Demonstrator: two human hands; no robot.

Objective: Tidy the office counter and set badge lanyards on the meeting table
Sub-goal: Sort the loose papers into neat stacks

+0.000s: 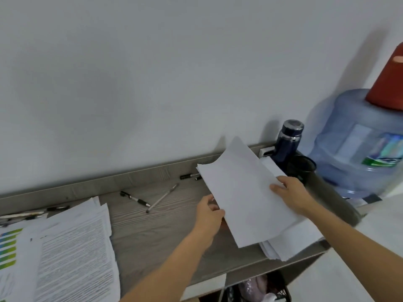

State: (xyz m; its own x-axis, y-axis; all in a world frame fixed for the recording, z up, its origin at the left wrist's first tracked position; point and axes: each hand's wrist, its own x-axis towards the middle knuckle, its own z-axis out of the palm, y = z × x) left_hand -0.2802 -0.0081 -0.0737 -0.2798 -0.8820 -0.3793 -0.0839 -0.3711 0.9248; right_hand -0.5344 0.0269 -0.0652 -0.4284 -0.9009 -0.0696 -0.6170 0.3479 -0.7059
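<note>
The tidying looks barely half done: pens (135, 199) lie scattered on the counter (152, 225), printed pages (74, 253) sprawl at its left end, and I see no lanyards. Over the right end, the left hand (208, 214) pinches one edge of a blank white sheaf (244, 197) and the right hand (292, 195) grips the other, thumb on top; the sheets look clean, slightly fanned, tilted above a loose pile (290, 243)

Both hands, left hand (208, 212) and right hand (291, 194), hold blank sheets (242, 192) above the counter (152, 227).
</note>
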